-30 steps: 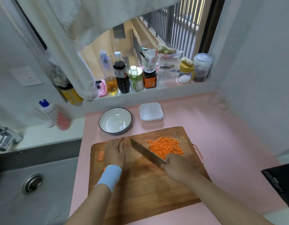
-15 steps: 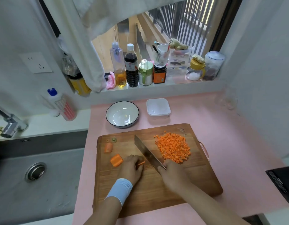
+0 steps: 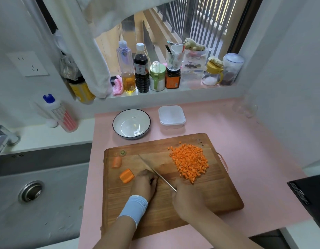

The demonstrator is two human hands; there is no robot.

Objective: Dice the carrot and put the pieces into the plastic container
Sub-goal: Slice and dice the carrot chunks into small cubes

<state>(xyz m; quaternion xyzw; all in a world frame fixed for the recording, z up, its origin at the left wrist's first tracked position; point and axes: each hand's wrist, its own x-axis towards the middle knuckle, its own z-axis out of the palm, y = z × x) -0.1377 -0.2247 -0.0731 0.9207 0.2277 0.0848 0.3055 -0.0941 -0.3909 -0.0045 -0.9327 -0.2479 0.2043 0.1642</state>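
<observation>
While on one board (image 3: 209, 191), two carrot chunks (image 3: 126, 176)

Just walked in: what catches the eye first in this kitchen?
The bright orange heap of diced carrot on the right of the wooden cutting board. At the board's middle the right hand grips a knife, its blade angled beside the curled left hand. Behind the board, a plastic container that looks empty sits beside a bowl.
</observation>
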